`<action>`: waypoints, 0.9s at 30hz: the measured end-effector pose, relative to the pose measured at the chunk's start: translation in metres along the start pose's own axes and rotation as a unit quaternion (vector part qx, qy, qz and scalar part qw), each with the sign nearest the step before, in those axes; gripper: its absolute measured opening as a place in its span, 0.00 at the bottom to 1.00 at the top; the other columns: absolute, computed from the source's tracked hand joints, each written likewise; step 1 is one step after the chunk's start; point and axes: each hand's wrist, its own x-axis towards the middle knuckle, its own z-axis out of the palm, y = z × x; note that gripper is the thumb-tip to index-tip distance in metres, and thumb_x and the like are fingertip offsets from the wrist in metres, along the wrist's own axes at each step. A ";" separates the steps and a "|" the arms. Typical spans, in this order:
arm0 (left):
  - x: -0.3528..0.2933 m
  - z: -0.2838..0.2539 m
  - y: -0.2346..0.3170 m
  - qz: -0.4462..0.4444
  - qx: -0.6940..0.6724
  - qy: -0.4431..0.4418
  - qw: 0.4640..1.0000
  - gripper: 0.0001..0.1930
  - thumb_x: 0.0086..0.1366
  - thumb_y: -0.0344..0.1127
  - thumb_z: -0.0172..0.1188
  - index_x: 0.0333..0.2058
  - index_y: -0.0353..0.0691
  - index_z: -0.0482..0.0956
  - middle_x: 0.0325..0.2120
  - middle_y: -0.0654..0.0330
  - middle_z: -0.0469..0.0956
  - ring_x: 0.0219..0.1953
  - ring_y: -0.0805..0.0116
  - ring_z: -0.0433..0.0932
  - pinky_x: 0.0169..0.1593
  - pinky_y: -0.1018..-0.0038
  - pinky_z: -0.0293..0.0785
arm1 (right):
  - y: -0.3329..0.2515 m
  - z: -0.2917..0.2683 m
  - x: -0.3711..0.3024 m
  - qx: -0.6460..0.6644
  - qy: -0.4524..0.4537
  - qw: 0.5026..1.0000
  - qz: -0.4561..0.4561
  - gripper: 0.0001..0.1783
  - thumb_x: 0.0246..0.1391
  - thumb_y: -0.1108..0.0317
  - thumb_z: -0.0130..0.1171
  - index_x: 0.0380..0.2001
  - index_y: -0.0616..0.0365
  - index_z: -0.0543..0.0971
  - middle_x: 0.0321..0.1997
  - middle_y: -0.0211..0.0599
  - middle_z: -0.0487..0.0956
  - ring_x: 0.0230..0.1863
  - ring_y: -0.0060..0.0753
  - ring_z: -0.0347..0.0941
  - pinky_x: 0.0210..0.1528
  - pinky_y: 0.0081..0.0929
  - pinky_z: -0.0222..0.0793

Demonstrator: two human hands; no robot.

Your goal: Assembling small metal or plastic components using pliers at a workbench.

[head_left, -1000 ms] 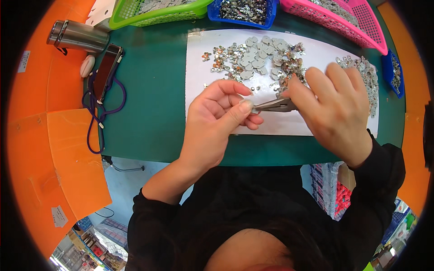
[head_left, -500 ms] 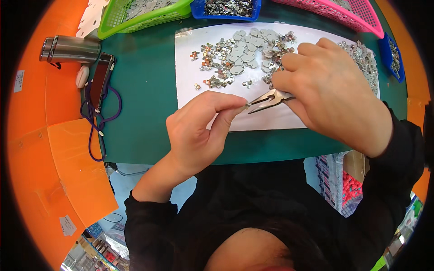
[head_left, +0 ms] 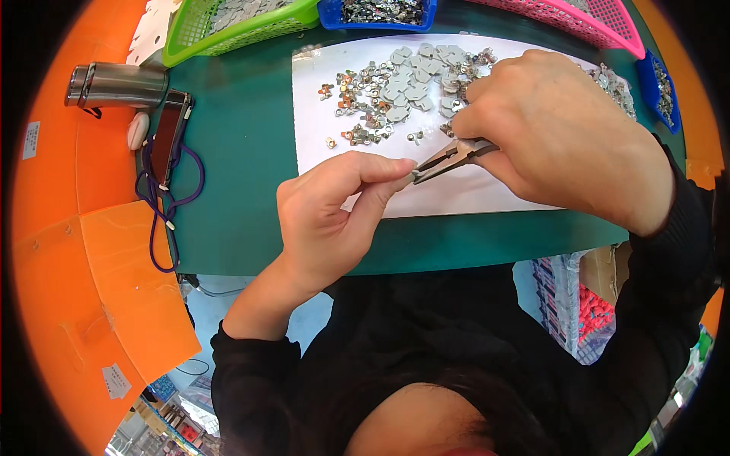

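Note:
Between thumb and forefinger, my left hand (head_left: 334,209) pinches a small metal piece (head_left: 414,175), mostly hidden by the fingertips. My right hand (head_left: 555,140) is wrapped round long-nose pliers (head_left: 452,158), whose jaw tips meet the piece at my left fingertips. Beyond the hands, flat grey plates (head_left: 411,83) lie heaped on a white sheet (head_left: 319,68). Small metal fittings (head_left: 365,95), some coppery, are scattered left of that heap. More shiny pieces (head_left: 612,87) lie at the sheet's right, partly behind my right hand.
Along the far edge of the green table (head_left: 228,228) stand a green basket (head_left: 247,38), a blue tray (head_left: 376,26) and a pink basket (head_left: 593,34). Another blue bin (head_left: 658,95) is at right. A steel flask (head_left: 122,85) and a phone (head_left: 166,144) with a purple cord lie left.
The pliers have turned slightly and their jaws have closed in on the small piece at my left fingertips. My right hand has shifted a little right; my left stays nearly still.

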 end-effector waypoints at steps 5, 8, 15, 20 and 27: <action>0.000 0.001 0.001 -0.030 -0.032 0.011 0.999 0.07 0.60 0.18 0.64 0.36 0.32 0.84 0.28 0.59 0.85 0.31 0.74 0.84 0.35 0.80 0.79 | -0.012 -0.013 0.007 -0.003 -0.018 1.000 0.010 0.06 0.41 0.70 0.65 0.27 0.56 0.84 0.28 0.40 0.80 0.38 0.45 0.78 0.44 0.38 0.72; 0.000 0.002 0.002 -0.029 -0.023 0.012 0.999 0.07 0.61 0.18 0.63 0.37 0.32 0.84 0.28 0.58 0.85 0.31 0.75 0.84 0.36 0.80 0.80 | -0.015 -0.014 0.008 -0.019 -0.031 0.999 0.015 0.06 0.43 0.70 0.65 0.28 0.57 0.84 0.28 0.41 0.81 0.37 0.43 0.79 0.43 0.37 0.73; 0.001 0.003 0.009 -0.102 -0.101 0.003 0.990 0.06 0.64 0.18 0.60 0.39 0.28 0.81 0.32 0.55 0.84 0.34 0.72 0.84 0.39 0.79 0.81 | -0.006 0.009 -0.008 -0.018 0.089 0.995 -0.041 0.03 0.46 0.70 0.62 0.26 0.56 0.81 0.25 0.40 0.80 0.32 0.42 0.79 0.35 0.36 0.73; -0.017 0.007 0.004 -0.208 -0.326 0.028 0.922 0.07 0.63 0.18 0.61 0.39 0.26 0.77 0.36 0.50 0.83 0.39 0.67 0.84 0.45 0.75 0.81 | -0.028 0.027 -0.024 0.006 0.051 0.996 0.069 0.05 0.46 0.68 0.60 0.27 0.55 0.75 0.23 0.35 0.73 0.28 0.41 0.72 0.30 0.37 0.67; -0.026 0.000 -0.010 -0.205 -0.362 0.080 0.906 0.06 0.63 0.19 0.62 0.39 0.28 0.76 0.34 0.48 0.83 0.37 0.62 0.85 0.42 0.72 0.83 | -0.008 0.063 -0.052 0.165 0.186 0.961 0.118 0.12 0.36 0.79 0.65 0.29 0.55 0.77 0.23 0.34 0.70 0.29 0.40 0.67 0.32 0.34 0.61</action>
